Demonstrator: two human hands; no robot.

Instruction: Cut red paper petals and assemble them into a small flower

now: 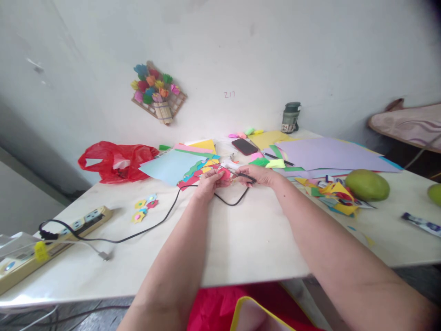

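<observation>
Over the desk [255,243], two bare forearms [182,243] taper to bare fingers [217,175]; the right has a small round mark [284,196]. Below the desk's edge, bright red cloth [213,309] covers the lap, yellow piping [234,314] edging a pale panel [253,316].

On the pale wall [258,55] hangs a lattice decoration [162,111] with a bundle of colorful artificial flowers, and to its right the number 217 [229,94] is written by hand. A dark green bottle [291,118] stands upright at the back of the white table [251,243], with a dark phone [244,147] lying flat to its left. A crumpled red plastic bag [136,170] sits on the far left side. Nearer the front, a beige power strip [76,227] has a black cord [120,240] plugged in, a yellow tag [41,251] and a loose white connector [104,255] beside it. A large green fruit [367,185] rests on the right; another [434,194] is cut off by the edge of view. Beyond is a pinkish patterned board [409,124].
</observation>
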